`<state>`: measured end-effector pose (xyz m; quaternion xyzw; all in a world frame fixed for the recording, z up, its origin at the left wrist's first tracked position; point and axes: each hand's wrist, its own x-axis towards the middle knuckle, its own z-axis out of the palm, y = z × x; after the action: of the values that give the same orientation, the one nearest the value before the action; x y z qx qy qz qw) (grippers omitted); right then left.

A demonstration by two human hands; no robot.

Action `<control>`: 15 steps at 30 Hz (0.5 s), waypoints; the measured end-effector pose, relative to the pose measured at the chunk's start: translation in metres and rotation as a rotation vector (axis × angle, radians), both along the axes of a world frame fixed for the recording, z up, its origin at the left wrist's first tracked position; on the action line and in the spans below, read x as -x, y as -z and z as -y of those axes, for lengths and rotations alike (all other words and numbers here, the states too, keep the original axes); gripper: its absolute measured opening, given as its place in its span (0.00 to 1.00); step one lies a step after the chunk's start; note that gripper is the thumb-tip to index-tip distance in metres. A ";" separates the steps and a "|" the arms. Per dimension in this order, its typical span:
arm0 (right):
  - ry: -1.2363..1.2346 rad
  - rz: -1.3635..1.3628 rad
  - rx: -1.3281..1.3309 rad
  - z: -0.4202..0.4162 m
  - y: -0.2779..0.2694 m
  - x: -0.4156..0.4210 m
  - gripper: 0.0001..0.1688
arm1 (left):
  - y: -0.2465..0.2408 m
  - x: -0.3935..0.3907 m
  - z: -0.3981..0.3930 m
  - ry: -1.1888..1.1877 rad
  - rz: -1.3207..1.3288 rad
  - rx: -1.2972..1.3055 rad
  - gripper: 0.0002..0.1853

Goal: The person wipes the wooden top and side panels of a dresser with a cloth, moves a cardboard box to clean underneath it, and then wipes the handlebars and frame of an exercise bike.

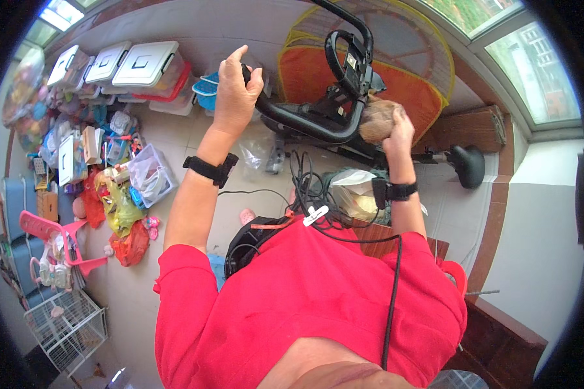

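Note:
A black exercise bike (321, 133) with curved handlebars stands before me. My left hand (236, 90) is around the end of its handlebar (292, 125), at the left, with the index finger raised and the black tip showing beside the thumb. In my right hand (400, 130) is a bunched light-brown cloth (378, 119), pressed against the right part of the handlebar. The cloth hides the bar under it. The bike's saddle (467, 166) is farther right. Black straps are around both wrists.
Black cables (304, 182) hang in front of my red shirt. Lidded storage boxes (146, 65), toys and bags (119, 204) crowd the left side, near a pink chair frame (68, 238) and a white wire rack (68, 330). Behind the bike leans an orange and yellow mesh play tent (418, 87).

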<state>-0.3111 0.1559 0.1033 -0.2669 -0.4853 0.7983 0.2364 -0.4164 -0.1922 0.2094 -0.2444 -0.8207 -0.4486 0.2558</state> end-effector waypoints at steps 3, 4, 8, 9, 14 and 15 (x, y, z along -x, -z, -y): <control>-0.154 0.104 0.358 0.014 0.040 0.014 0.17 | -0.002 0.000 -0.002 -0.008 -0.008 0.019 0.25; -0.171 0.124 0.570 0.035 0.022 0.020 0.19 | -0.003 -0.001 0.000 -0.022 -0.007 0.033 0.25; -0.283 -0.228 0.851 0.023 0.086 0.040 0.21 | -0.004 -0.002 -0.004 -0.003 0.006 0.044 0.25; -0.293 -0.278 0.836 0.027 0.089 0.044 0.21 | -0.003 -0.002 -0.003 -0.001 0.013 0.045 0.25; -0.353 -0.343 0.968 0.059 0.059 0.026 0.26 | -0.002 -0.002 0.002 -0.025 0.072 0.052 0.26; -0.452 -0.375 1.010 0.059 0.056 0.018 0.27 | -0.001 -0.003 0.000 -0.020 0.096 0.034 0.26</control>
<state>-0.3287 0.0968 0.0476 -0.0907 -0.0394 0.9950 -0.0143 -0.4139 -0.1926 0.2105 -0.2187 -0.8419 -0.4433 0.2165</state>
